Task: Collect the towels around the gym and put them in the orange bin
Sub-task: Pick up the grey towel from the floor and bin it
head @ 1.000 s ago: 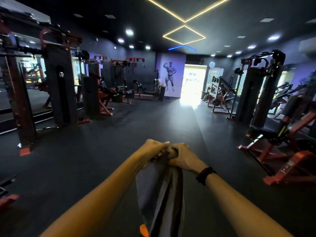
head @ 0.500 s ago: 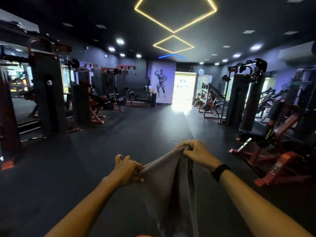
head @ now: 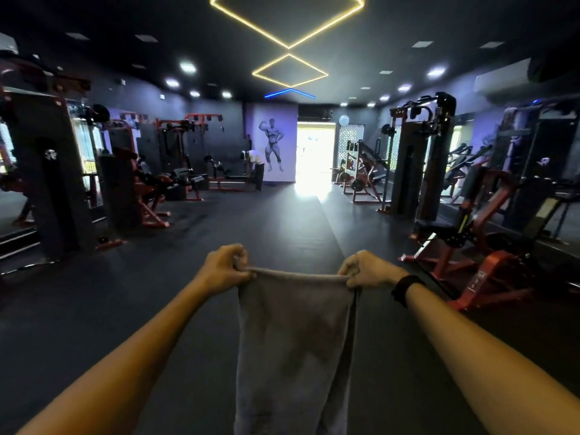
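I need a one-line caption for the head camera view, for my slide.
Left hand and right hand hold a grey towel stretched by its top corners above the gym floor.

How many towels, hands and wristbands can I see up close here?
Grey cloth towel, held up by its top corners: 1
Bare hands, left hand and right hand, each with a grip on a corner: 2
Black wristband on the right wrist: 1
Total: 4

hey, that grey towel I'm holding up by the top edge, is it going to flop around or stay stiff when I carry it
Likely floppy: the grey towel hangs limp below the left hand and right hand, sagging slightly between them. Probably light, since pinched corners alone carry it. It will likely swing or bunch as you walk.
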A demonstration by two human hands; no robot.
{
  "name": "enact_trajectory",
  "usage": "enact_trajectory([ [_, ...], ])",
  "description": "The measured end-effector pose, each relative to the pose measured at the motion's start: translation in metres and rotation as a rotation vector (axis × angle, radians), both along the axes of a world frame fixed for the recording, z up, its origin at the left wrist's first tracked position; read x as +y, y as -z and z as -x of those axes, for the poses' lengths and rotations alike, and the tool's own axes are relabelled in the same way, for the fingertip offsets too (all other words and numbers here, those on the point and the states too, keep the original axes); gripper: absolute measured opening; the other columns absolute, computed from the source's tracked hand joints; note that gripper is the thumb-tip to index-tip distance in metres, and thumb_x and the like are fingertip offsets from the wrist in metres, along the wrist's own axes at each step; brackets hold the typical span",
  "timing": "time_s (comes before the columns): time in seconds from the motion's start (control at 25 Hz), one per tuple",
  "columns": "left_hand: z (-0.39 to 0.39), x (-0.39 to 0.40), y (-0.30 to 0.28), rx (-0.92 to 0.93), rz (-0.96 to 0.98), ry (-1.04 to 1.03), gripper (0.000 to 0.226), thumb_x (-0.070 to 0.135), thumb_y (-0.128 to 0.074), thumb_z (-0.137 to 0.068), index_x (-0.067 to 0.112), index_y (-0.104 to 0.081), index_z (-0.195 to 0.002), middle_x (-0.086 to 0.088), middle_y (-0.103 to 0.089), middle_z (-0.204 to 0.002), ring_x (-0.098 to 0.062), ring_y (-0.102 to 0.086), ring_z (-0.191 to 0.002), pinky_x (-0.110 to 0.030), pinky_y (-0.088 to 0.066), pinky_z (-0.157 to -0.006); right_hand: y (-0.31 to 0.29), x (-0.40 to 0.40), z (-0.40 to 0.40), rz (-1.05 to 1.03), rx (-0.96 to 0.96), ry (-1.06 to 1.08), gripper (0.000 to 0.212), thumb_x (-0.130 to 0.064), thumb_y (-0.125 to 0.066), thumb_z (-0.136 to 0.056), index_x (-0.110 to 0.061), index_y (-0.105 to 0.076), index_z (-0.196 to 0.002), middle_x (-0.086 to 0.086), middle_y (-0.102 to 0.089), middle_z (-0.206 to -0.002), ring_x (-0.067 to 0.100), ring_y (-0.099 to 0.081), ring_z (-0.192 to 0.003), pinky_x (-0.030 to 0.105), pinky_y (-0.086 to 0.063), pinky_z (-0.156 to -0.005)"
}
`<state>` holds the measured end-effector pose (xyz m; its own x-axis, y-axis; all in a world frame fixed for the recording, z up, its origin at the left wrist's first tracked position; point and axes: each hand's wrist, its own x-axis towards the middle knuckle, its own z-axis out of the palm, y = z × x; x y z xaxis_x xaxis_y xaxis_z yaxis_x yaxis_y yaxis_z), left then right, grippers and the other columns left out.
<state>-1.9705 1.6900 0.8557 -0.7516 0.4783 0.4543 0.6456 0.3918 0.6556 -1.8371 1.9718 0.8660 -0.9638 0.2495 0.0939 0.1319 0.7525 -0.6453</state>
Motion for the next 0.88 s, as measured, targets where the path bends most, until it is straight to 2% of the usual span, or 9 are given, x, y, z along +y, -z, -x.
enact_trajectory([
  [0.12, 0.006, 0.000, -0.040, -0.227, -0.457, 0.119, 0.059, 0.030, -0.082, -0.072, 0.018, -0.048, -0.119, 0.003, -0.064, -0.098, -0.012, -0.064, -0.088, -0.021, -0.053, -0.069, -0.039, 0.002, 0.002, 0.597, 0.304, -0.065, 0.034, -0.009, -0.079, -0.071, -0.016, -0.066, -0.102, 0.009, -0.071, -0.101, 0.023, -0.066, -0.094, 0.036, -0.052, -0.082],
  [0.2, -0.006, -0.003, -0.044, -0.443, -0.071, 0.204, 0.095, 0.057, -0.084, -0.051, 0.029, -0.041, -0.131, 0.008, -0.058, -0.119, -0.013, -0.060, -0.106, -0.030, -0.055, -0.076, -0.041, -0.010, 0.000, 0.504, 0.099, -0.124, 0.052, -0.032, -0.083, -0.061, -0.022, -0.064, -0.108, -0.003, -0.069, -0.110, 0.014, -0.065, -0.101, 0.024, -0.052, -0.082],
  [0.28, -0.012, -0.006, -0.029, -0.531, 0.113, 0.222, 0.109, 0.072, -0.083, -0.024, 0.030, -0.050, -0.120, 0.007, -0.059, -0.119, -0.015, -0.059, -0.105, -0.028, -0.052, -0.071, -0.024, -0.013, 0.006, 0.369, 0.091, -0.091, 0.047, -0.027, -0.079, -0.071, -0.015, -0.064, -0.114, -0.001, -0.067, -0.112, 0.012, -0.063, -0.099, 0.015, -0.052, -0.077],
  [0.36, -0.012, -0.006, -0.023, -0.633, -0.166, 0.215, 0.105, 0.079, -0.078, -0.027, 0.022, -0.061, -0.113, -0.002, -0.065, -0.118, -0.017, -0.062, -0.103, -0.031, -0.052, -0.074, -0.020, -0.018, 0.010, 0.603, 0.242, 0.017, 0.032, -0.018, -0.073, -0.082, -0.003, -0.066, -0.109, 0.012, -0.069, -0.108, 0.022, -0.066, -0.092, 0.027, -0.057, -0.079],
  [0.44, -0.018, 0.001, -0.022, -0.765, -0.319, 0.238, 0.082, 0.071, -0.067, -0.066, 0.015, -0.057, -0.125, -0.008, -0.062, -0.125, -0.021, -0.061, -0.108, -0.037, -0.052, -0.084, -0.018, -0.019, 0.015, 0.807, 0.266, 0.094, 0.027, -0.021, -0.068, -0.086, -0.001, -0.067, -0.105, 0.019, -0.069, -0.104, 0.032, -0.067, -0.094, 0.043, -0.055, -0.088],
  [0.52, -0.029, 0.008, -0.016, -0.850, -0.438, 0.266, 0.050, 0.050, -0.049, -0.092, 0.014, -0.056, -0.128, -0.009, -0.062, -0.124, -0.018, -0.061, -0.104, -0.037, -0.051, -0.090, -0.018, -0.025, 0.017, 0.746, 0.203, 0.092, 0.022, -0.021, -0.065, -0.090, -0.004, -0.069, -0.102, 0.020, -0.070, -0.104, 0.034, -0.066, -0.096, 0.048, -0.053, -0.091],
  [0.64, -0.035, 0.010, -0.010, -0.956, -0.671, 0.282, 0.047, 0.054, -0.040, -0.095, 0.019, -0.063, -0.116, -0.010, -0.066, -0.116, -0.024, -0.060, -0.109, -0.042, -0.048, -0.096, -0.023, -0.033, 0.018, 0.771, 0.242, 0.089, 0.014, -0.017, -0.056, -0.095, -0.009, -0.067, -0.096, 0.016, -0.069, -0.100, 0.029, -0.066, -0.090, 0.043, -0.054, -0.088],
  [0.76, -0.033, 0.003, -0.005, -0.952, -0.587, 0.286, 0.036, 0.049, -0.045, -0.095, 0.021, -0.062, -0.111, -0.010, -0.066, -0.114, -0.024, -0.062, -0.105, -0.039, -0.053, -0.086, -0.026, -0.029, 0.022, 0.781, 0.250, 0.137, 0.019, -0.016, -0.055, -0.095, -0.004, -0.066, -0.104, 0.019, -0.068, -0.105, 0.033, -0.065, -0.098, 0.045, -0.053, -0.091],
  [0.88, -0.023, 0.002, 0.001, -0.743, -0.348, 0.162, 0.041, 0.049, -0.043, -0.096, 0.023, -0.056, -0.124, -0.007, -0.057, -0.128, -0.025, -0.055, -0.113, -0.045, -0.048, -0.095, -0.018, -0.033, 0.023, 0.860, 0.235, 0.264, 0.040, -0.025, -0.068, -0.084, 0.002, -0.059, -0.112, 0.021, -0.066, -0.109, 0.038, -0.064, -0.101, 0.052, -0.052, -0.091],
])
